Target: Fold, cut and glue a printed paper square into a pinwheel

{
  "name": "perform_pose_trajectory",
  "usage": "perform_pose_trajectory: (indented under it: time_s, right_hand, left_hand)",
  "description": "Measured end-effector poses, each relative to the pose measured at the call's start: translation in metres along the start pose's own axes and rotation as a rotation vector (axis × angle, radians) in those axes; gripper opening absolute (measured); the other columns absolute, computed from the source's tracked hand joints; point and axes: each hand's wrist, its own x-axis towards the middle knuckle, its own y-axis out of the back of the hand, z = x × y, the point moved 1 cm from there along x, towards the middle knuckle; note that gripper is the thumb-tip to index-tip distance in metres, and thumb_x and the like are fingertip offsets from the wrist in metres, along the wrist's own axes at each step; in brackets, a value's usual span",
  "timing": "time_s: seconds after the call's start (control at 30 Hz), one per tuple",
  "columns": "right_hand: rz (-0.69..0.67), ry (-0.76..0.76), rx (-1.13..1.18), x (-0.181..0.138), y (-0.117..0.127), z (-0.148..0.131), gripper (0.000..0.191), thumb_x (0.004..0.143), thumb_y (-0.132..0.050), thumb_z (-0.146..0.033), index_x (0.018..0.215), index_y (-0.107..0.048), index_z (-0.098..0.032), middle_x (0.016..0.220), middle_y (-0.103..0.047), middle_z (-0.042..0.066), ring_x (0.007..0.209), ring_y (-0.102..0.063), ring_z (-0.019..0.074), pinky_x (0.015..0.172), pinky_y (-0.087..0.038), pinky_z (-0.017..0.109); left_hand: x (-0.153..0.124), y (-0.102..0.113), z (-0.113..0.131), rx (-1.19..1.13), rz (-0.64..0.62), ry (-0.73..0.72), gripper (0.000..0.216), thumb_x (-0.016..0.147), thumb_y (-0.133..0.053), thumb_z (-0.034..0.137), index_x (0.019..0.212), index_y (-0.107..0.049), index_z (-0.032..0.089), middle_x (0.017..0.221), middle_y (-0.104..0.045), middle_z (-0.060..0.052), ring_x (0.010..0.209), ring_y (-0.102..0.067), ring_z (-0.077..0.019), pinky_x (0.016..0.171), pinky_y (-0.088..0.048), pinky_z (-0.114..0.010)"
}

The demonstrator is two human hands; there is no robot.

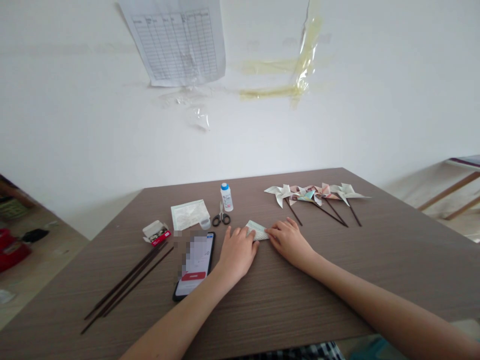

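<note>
A small piece of pale green patterned paper [257,229], folded into a roughly triangular shape, lies flat on the brown table [318,305]. My left hand [237,250] rests over its left side, with the fingertips and thumb pressed on the paper. At the paper's right corner, the closed fingers of my right hand [290,242] pinch the edge. The fingers partly hide the folds. Just beyond my left hand are black-handled scissors [221,218] and a white bottle with a blue cap [226,197].
Several paper pinwheels on brown sticks [315,195] lie at the back right. To the left are a phone [195,265], loose brown sticks [125,285], an open red-and-white box [156,233], pale paper sheets [189,214] and a small clear cup [204,223]. A wall [262,145] stands behind the table.
</note>
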Motion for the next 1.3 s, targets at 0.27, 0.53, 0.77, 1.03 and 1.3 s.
perform_pose_trajectory:
  time_s: [0.27,0.53,0.77,1.03,1.3]
  right_hand:
    - [0.007,0.002,0.008,0.000,-0.001,0.002,0.030,0.110,-0.063,-0.013,0.121,-0.089,-0.024,0.115,-0.086,0.012,0.113,-0.083,0.0316,0.130,-0.047,0.065]
    - [0.035,-0.011,0.000,0.001,-0.004,0.004,0.027,0.109,-0.066,-0.015,0.122,-0.089,-0.023,0.115,-0.087,0.013,0.111,-0.083,0.0317,0.125,-0.053,0.059]
    - [0.002,-0.029,-0.006,0.001,-0.001,0.002,0.028,0.110,-0.066,-0.016,0.122,-0.090,-0.024,0.116,-0.087,0.013,0.112,-0.083,0.0310,0.126,-0.052,0.061]
    - [0.005,-0.012,0.003,0.000,-0.002,0.004,0.029,0.111,-0.064,-0.016,0.121,-0.089,-0.024,0.117,-0.087,0.013,0.113,-0.082,0.0313,0.128,-0.048,0.062]
    - [0.056,0.011,-0.018,0.000,-0.007,0.007,0.027,0.109,-0.065,-0.015,0.117,-0.089,-0.025,0.112,-0.087,0.011,0.107,-0.082,0.0296,0.125,-0.051,0.059]
  left_hand:
    - [0.001,-0.002,0.001,-0.007,0.027,0.001,0.041,0.119,-0.059,0.031,0.155,-0.077,0.020,0.163,-0.074,-0.017,0.149,-0.070,-0.0372,0.139,-0.042,-0.067]
    - [0.004,-0.006,0.000,0.011,0.032,0.002,0.045,0.120,-0.056,0.033,0.160,-0.074,0.021,0.169,-0.069,-0.016,0.152,-0.067,-0.0385,0.139,-0.042,-0.069]
    - [0.008,-0.009,0.000,0.033,0.030,0.002,0.047,0.122,-0.051,0.035,0.163,-0.071,0.024,0.174,-0.065,-0.012,0.153,-0.065,-0.0386,0.138,-0.043,-0.068]
    - [0.010,-0.011,0.000,0.025,0.030,-0.006,0.049,0.122,-0.045,0.034,0.164,-0.070,0.026,0.175,-0.065,-0.010,0.151,-0.064,-0.0395,0.136,-0.042,-0.071]
    - [0.010,-0.011,0.000,-0.017,0.042,0.001,0.049,0.120,-0.047,0.034,0.162,-0.072,0.029,0.174,-0.066,-0.011,0.148,-0.064,-0.0423,0.131,-0.045,-0.072]
